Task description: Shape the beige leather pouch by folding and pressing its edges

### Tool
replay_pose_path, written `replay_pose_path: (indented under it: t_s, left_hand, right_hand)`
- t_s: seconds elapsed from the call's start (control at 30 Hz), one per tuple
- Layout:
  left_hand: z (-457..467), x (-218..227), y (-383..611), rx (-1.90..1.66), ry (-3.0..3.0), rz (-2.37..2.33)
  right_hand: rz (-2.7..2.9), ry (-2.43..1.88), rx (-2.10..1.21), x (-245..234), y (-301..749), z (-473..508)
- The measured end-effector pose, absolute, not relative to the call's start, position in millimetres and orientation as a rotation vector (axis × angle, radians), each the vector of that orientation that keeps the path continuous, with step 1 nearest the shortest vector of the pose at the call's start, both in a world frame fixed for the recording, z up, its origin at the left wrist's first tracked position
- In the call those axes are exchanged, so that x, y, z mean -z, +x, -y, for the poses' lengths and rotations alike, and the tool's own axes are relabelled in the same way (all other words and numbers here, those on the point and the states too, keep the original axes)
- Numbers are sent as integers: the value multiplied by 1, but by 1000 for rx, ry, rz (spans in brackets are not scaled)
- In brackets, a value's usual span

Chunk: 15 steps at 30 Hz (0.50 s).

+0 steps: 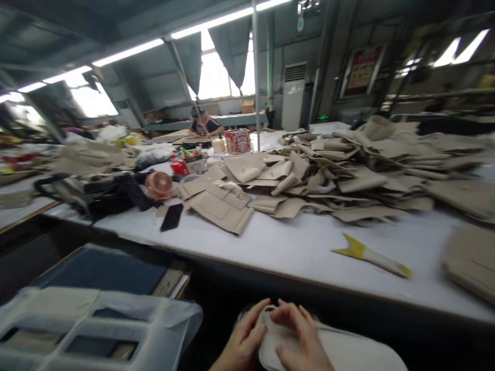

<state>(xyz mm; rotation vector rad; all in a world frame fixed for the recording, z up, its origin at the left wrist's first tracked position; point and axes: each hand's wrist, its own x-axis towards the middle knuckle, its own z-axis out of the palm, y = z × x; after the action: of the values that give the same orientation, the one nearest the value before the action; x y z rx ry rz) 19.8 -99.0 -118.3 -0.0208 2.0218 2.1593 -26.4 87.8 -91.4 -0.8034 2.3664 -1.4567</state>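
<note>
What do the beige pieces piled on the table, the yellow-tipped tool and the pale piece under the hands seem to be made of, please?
The beige pieces look like matte fabric or faux leather: they fold and flop. The yellow-tipped tool looks like hard, smooth plastic with a pale handle. The pale piece, under the left hand and right hand, seems a smooth, soft sheet, possibly leatherette; blur leaves it open.

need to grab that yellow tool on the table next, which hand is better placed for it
Probably the right hand. The yellow tool lies on the white table up and to the right of both hands. The left hand sits farther left; both rest on the pale piece.
</note>
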Motion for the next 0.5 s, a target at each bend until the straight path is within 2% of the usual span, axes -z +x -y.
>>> replay_pose_path:
  t_s: [0.1, 0.17, 0.23, 0.33, 0.5]
  left_hand:
    - [106, 109, 16, -2021, 28, -2162]
    - [112, 96, 8, -1773, 186, -2427]
    - [112, 78, -3, -1500, 480, -2717]
    - [88, 55, -21, -1058, 1041, -2962]
    - [0, 57, -43, -568, 1927, -2835]
  right_hand:
    - [-2223, -368, 2047, 55, -34, -114]
    - [-2259, -168, 2214, 42, -42, -150]
    - [-2389, 109, 2213, 46, -48, -196]
    - [-2400, 560, 2109, 77, -45, -254]
    - [-2202, 553, 2113, 115, -19, -256]
